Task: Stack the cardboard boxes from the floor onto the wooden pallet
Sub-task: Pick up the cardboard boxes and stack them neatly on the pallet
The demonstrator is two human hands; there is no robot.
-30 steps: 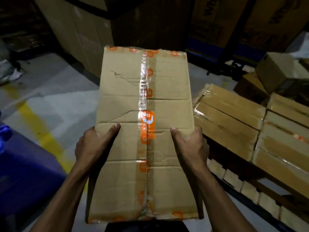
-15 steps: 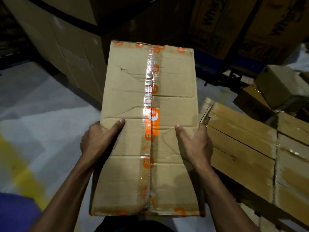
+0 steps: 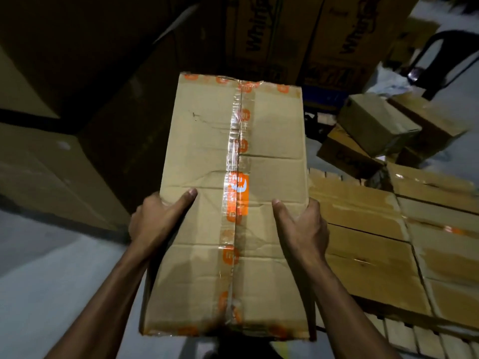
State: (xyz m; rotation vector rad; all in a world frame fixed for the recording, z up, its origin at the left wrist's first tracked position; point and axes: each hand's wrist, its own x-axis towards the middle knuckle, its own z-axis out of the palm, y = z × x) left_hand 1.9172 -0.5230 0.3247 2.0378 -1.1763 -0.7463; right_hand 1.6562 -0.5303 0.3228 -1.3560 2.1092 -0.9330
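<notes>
You have swung the carried box (image 3: 233,203) right; the pallet's flat boxes (image 3: 363,242) now lie just beside it. Your left hand (image 3: 158,224) and right hand (image 3: 303,229) clamp its sides, thumbs pressed flat on top. Setting down looks next.

The long rectangular tan cardboard box (image 3: 202,229) carries a clear tape strip (image 3: 237,156) down its middle seam, printed with repeating orange logo squares, and the same orange-marked tape edges both short ends. The flat brown cardboard boxes (image 3: 363,229) to the right show glossy clear tape bands with small orange flecks. The concrete floor (image 3: 51,281) is pale grey, and the tall brown cartons (image 3: 285,35) behind bear dark lettering.
</notes>
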